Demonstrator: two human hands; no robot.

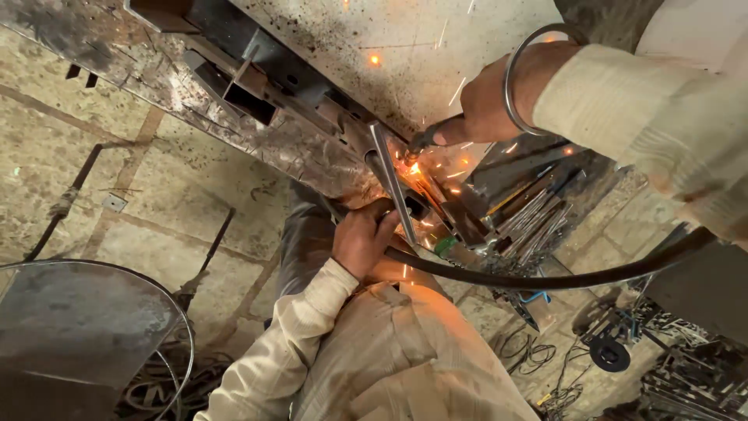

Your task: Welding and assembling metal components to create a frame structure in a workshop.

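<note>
Both arms wear cream long sleeves [308, 327] with ribbed cuffs, and 1 steel bangle [518, 82] circles the right wrist.

Light: dim, warm ambient | Source: orange glare at weld point [413, 168], sparks [375, 58] streaked | Shadows: soft | Blur: right sleeve [662, 117], bottom-left corner | Edges: wide-angle bending

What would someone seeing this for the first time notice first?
The bright sparks at the middle, where the right hand holds a welding tool against a metal strip. Just below, the left hand steadies that strip. A thick black cable sweeps across to the right.
</note>
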